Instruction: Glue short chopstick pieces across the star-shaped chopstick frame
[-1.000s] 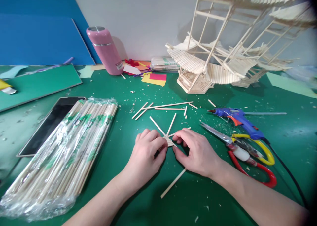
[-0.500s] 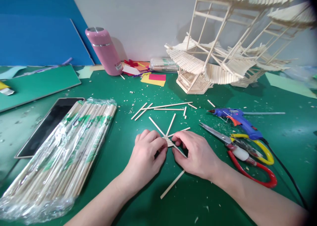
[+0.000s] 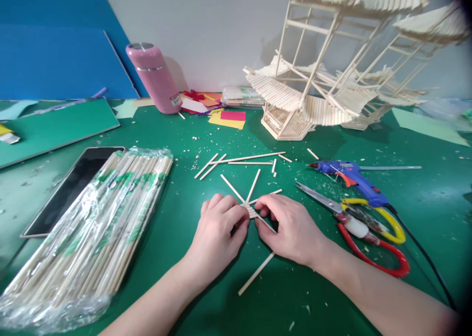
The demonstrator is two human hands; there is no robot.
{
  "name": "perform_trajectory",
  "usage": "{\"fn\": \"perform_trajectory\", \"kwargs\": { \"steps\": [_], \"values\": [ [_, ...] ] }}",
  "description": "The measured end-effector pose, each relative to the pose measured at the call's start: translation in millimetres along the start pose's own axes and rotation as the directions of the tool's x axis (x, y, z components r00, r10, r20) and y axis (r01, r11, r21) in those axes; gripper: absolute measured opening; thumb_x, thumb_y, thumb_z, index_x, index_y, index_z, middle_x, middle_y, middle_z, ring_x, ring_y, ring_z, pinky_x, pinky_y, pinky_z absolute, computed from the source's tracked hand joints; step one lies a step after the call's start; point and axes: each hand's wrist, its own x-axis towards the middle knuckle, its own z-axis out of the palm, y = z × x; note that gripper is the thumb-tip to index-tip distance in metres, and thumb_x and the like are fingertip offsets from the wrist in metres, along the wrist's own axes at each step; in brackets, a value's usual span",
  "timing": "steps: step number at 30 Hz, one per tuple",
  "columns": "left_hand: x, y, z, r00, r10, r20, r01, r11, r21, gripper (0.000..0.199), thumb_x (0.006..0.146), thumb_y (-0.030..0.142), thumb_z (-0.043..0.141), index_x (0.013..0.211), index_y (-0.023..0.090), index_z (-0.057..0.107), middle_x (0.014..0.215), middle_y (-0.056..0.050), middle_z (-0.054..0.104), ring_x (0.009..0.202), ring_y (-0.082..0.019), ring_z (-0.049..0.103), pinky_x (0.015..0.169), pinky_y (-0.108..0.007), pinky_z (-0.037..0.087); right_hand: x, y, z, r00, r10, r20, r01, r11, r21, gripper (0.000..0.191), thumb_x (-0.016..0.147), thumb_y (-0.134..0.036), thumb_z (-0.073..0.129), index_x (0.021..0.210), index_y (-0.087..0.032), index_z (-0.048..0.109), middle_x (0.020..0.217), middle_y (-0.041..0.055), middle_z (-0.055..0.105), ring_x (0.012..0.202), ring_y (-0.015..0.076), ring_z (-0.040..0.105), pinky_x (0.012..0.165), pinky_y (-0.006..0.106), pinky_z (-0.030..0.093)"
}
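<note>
A small frame of thin wooden sticks fans out like spokes on the green tabletop, with short sticks side by side near its hub. My left hand is closed at the frame's left side, its fingertips pinched by the hub. On the other side, my right hand has its thumb and fingers around the right part of the frame, over one spoke. The fingers hide part of the sticks. A loose stick lies below my right hand.
Scissors and a blue glue gun with its cord lie at right. A wrapped stick bundle partly covers a phone at left. Behind stand a pink bottle and a stick-built pavilion. Cut sticks lie ahead.
The view has shifted very slightly. Both hands keep the same place at the stick frame.
</note>
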Motion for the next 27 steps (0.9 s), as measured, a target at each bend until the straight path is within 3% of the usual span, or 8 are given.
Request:
{"fn": "perform_trajectory", "kwargs": {
  "steps": [27],
  "values": [
    [-3.2,-2.2,0.5,0.999,-0.017,-0.048,0.015,0.999,-0.034,0.006,0.077,0.015,0.048,0.077,0.017,0.053,0.077,-0.004,0.050,0.074,-0.018,0.044,0.066,-0.033,0.037,0.7,0.2,-1.2,1.000,0.020,0.017,-0.021,0.999,0.051,0.017,0.071,-0.014,0.053,0.087,-0.019,0.051,0.076,-0.0010,0.055,0.069,0.0125,0.051,0.062,0.025,0.039]
  ]
}}
